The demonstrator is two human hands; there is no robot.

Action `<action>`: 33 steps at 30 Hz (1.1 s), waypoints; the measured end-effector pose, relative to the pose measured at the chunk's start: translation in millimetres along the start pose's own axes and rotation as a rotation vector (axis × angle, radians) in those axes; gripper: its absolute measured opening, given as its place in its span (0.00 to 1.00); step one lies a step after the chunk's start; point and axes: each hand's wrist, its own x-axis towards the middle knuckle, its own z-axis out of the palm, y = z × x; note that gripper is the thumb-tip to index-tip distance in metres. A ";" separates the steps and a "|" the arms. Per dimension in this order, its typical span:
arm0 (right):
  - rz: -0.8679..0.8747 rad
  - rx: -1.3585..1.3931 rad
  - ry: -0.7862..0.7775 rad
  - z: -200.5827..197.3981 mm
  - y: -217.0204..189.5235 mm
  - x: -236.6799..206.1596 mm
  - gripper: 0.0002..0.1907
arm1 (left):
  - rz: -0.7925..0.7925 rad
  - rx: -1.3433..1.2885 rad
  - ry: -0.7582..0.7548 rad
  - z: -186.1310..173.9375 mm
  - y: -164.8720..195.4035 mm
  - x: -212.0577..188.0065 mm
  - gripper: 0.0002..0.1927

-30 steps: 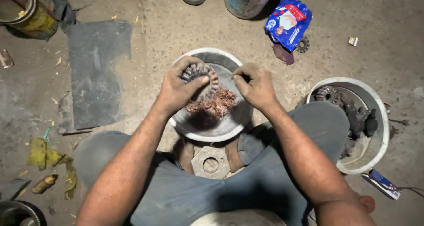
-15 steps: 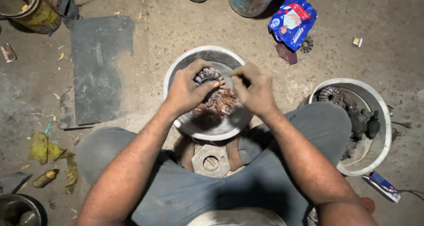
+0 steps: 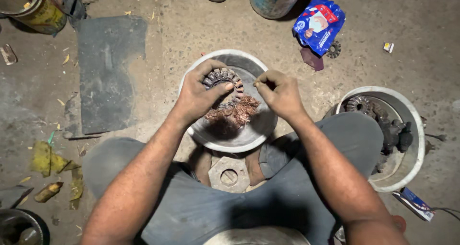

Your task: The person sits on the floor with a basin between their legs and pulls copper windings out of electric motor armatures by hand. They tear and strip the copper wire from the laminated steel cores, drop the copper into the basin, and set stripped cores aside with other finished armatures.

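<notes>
My left hand grips a round slotted metal stator core and holds it over a shallow steel bowl on the floor between my knees. A tangle of copper wire hangs from the core's lower side. My right hand is just right of the core, with thumb and forefinger pinched together; a thin strand between them cannot be made out.
A white tub with dark metal gear parts stands at my right knee. A dark rubber mat lies at left, a blue packet and a drum at the top. A metal flange lies under the bowl between my feet.
My right hand has pulled away to the right from the copper tangle, its fingers still pinched. My left hand has kept its grip on the core, shifting it slightly.
</notes>
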 end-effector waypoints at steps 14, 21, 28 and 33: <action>-0.194 0.171 -0.133 23.7 -0.5 -12.8 0.08 | -0.072 -0.142 -0.049 0.8 -7.3 2.8 0.14; -0.226 0.086 -0.145 1.0 -3.4 -16.8 0.08 | -0.019 0.072 0.208 6.7 -9.4 4.3 0.13; -0.055 -0.008 -0.019 -1.5 4.6 -8.6 0.07 | 0.034 0.145 -0.021 3.0 -1.2 3.2 0.16; -0.153 0.038 -0.073 -17.3 6.1 -6.6 0.08 | -0.134 0.278 0.102 5.0 3.8 6.2 0.17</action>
